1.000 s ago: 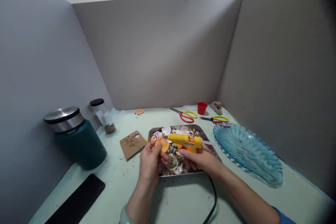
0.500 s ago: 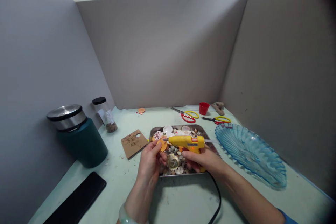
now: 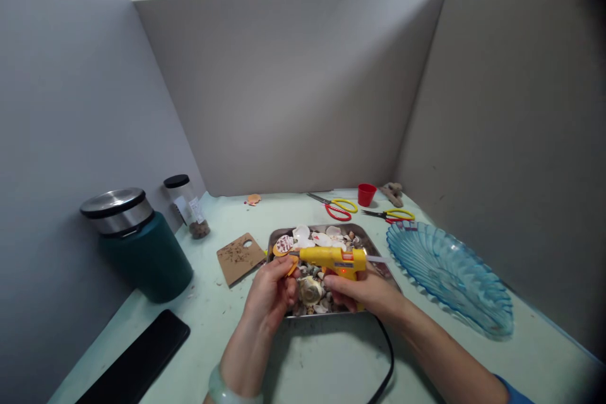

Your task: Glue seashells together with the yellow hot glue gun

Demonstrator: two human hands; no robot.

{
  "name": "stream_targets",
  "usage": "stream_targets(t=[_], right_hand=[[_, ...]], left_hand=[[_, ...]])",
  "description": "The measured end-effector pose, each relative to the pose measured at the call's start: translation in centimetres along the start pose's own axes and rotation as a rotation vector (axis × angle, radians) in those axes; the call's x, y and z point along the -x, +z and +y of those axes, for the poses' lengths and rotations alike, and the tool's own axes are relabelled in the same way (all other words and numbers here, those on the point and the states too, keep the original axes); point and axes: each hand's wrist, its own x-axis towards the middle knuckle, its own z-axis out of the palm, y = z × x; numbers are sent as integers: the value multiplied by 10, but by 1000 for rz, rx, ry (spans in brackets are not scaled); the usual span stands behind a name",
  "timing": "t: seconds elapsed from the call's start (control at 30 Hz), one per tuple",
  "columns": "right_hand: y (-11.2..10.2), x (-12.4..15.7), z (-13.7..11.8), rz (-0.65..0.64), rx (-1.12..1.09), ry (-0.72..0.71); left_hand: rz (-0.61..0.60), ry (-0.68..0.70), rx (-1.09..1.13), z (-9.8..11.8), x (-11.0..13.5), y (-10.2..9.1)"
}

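Note:
My right hand is wrapped round the handle of a yellow glue gun, its nozzle pointing left. A small red light glows on the gun's body, and a pale glue stick sticks out at the back. Between the fingers of my left hand is a thin orange shell piece, partly hidden by the fingers and tilted edge-on. The nozzle tip is at this piece; whether it touches I cannot tell. Below both hands lies a metal tray filled with shells, with a large spiral shell near its front.
Left stand a teal thermos, a labelled jar, a phone and a brown board. Behind the tray are scissors, more scissors and a red cup. A blue glass dish lies right; a black cord trails forward.
My left hand has turned the orange shell piece from facing me to nearly edge-on. The glue gun has moved slightly left along with my right hand.

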Motion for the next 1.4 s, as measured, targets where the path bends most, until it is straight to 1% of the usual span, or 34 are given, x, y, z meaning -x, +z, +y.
stream_targets(t=[0.1,0.27,0.43,0.5,0.6,0.73,0.8,0.93,1.1,1.27,1.4], right_hand=[[1,0,-2,-11,-23,-4],[2,0,-1,37,15,-2],[3,-1,3,27,28,-6],[3,-1,1,49,25,-7],[3,-2,-2,86,25,-18],[3,-2,-1,54,36,-1],[3,-2,1,60,43,6],[4,-3,1,88,56,-8],[4,-4,0,85,57,0],[5,-3,1,101,5,-5],[3,-3,7,78,37,-27]], left_hand=[[28,39,4,1,1,3],[125,155,-21,-4,1,5],[156,326,-145,-10,-1,3],[154,360,-201,-10,0,4],[158,352,-248,-11,1,5],[187,348,-240,-13,-2,4],[185,355,-236,-14,-3,3],[193,373,-295,-15,-2,4],[224,384,-360,-15,-1,6],[213,387,-402,-17,-2,5],[190,353,-395,-17,-1,5]])
